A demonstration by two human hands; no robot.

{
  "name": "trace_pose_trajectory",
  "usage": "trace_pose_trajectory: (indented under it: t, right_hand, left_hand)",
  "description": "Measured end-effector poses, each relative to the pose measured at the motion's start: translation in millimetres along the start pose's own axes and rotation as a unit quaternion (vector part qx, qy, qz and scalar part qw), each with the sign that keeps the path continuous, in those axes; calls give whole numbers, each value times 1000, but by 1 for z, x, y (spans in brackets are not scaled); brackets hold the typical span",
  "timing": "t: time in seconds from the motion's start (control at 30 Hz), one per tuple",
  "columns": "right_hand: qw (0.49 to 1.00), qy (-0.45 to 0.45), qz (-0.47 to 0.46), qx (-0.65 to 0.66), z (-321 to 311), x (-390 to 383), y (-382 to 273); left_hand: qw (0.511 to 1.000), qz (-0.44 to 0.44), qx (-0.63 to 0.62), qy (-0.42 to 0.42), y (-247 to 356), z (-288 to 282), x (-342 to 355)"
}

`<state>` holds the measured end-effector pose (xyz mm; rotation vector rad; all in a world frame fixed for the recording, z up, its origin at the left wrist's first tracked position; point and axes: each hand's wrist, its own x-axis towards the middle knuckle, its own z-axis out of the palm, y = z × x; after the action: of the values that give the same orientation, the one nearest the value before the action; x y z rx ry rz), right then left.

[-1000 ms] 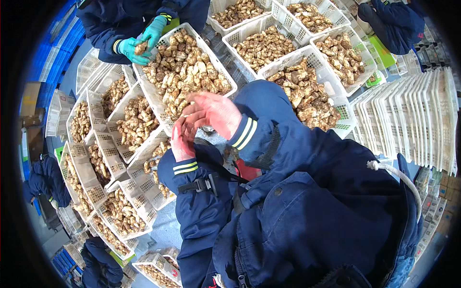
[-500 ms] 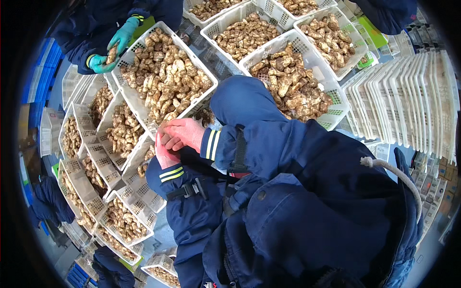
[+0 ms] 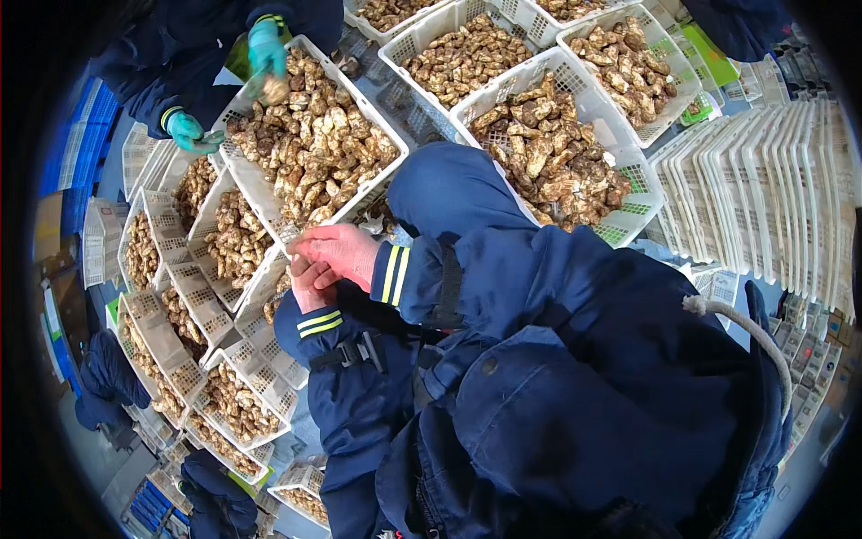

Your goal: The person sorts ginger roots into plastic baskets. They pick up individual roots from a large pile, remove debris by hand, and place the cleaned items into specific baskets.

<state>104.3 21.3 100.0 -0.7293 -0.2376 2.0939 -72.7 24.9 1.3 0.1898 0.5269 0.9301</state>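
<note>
Beside a crate (image 3: 253,184), near corner: right hand (image 3: 338,251) and left hand (image 3: 310,278), touching, curled; held contents, cannot tell. Crate: heaped mushrooms (image 3: 314,139). Far corner: co-worker's gloved hands (image 3: 267,50).

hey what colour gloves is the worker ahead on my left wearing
Teal gloves, best seen in the head view.
</note>
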Motion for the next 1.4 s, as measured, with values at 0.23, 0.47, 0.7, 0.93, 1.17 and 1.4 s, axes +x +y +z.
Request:
trace_pose_trajectory:
  t: [0.23,0.47,0.7,0.93,1.17,1.4]
  right_hand:
    - [984,-101,-147,11,4,-43,-70]
    - [987,-113,-111,-24,25,-68,-72]
    - [987,-85,-135,-26,0,-30,-84]
    - [937,-41,-267,-222,26,28,-118]
    - [601,-1,-26,-799,-69,155,-44]
    - [448,-30,78,-890,-107,177,-4]
  left_hand:
    - [949,124,151,247,-16,23,14]
    - [972,74,100,198,-26,40,5]
    - [960,117,26,252,-39,54,15]
    - [953,123,134,243,-54,63,10]
    - [936,192,48,291,-51,60,-1]
    - [944,198,34,264,-55,56,1]
